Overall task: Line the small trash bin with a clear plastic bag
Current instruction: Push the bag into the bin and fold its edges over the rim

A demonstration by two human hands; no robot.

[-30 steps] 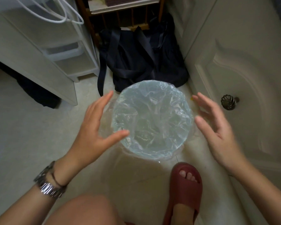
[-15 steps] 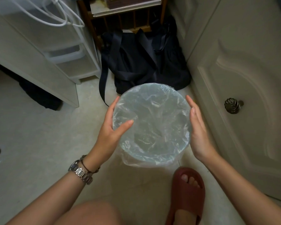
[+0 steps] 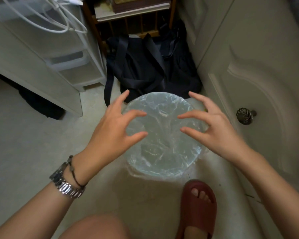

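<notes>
Far left, a white drawer unit [image 3: 71, 66] stands on the pale floor [image 3: 24, 144], with white cables [image 3: 47, 23] looped over its top. A dark shape lies under the white panel beside it (too dim to identify). A metal watch [image 3: 66, 187] and a thin dark cord sit on the left wrist.

The left hand [image 3: 109, 133] hovers over the left edge of the bin, fingers spread and curled, thumb apart from them, holding nothing. Whether the fingertips touch the plastic cannot be told.

Centre: the small trash bin [image 3: 162, 171] stands on the floor, seen from above. The clear plastic bag [image 3: 162, 140] sits inside it, crinkled, with its edge folded over the rim all round and a loose skirt of plastic showing at the near side.

Behind the bin, touching or just beside its far rim, a black bag [image 3: 145, 71] with long straps slumps against a wooden shelf [image 3: 133, 16]. It fills the corner.

The right hand [image 3: 217, 133] mirrors the left over the right edge, fingers spread and curled, gripping nothing.

Near side, a foot in a red slipper [image 3: 198, 213] is planted just beside the bin; a bare knee shows at the bottom edge.

Right: a cream cabinet door [image 3: 266, 66] with a dark round knob [image 3: 245, 116] stands close alongside the bin.
</notes>
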